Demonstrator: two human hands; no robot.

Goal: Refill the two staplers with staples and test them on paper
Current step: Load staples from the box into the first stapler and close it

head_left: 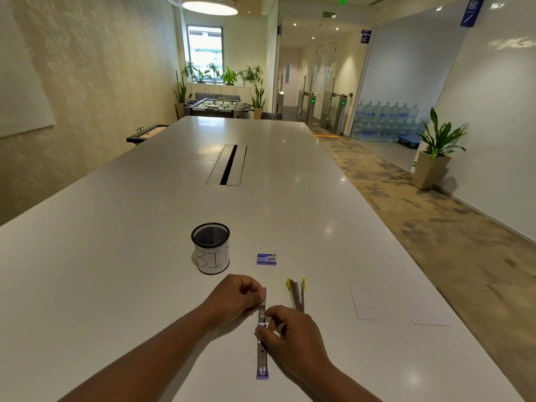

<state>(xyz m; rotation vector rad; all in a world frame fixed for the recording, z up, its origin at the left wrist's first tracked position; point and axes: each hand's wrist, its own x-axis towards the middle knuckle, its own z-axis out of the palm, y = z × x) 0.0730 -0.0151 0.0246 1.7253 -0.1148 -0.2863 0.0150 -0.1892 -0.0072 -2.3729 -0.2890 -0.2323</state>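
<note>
While folded flat open on the table (145, 227), near edge, centre: purple stapler (262, 352), far end under left hand, near end free.

Head view, left hand (235, 300): fingers curled, pinching far end of purple stapler, pinning it down.

Head view, right hand (285, 332): fingertips pinched at the metal channel mid-length; whether a staple strip sits between them, cannot tell.

Head view, yellow stapler (297, 295): just right of purple one, splayed open, untouched.

Head view, staple box (266, 259): beyond both staplers, closed as far as visible.

Head view, paper (368, 300): 2 sheets, well right, flat.

Head view, bin (211, 248): mesh cup, beyond left hand.

Handling, judged: stapler light, stiff, hinged and sprung, likely to snap shut; best held by plastic ends, clear of channel. Staple strips brittle, small; pinch by the sides.

Step, judged: loading stapler 1 of 2; testing not yet begun.
</note>
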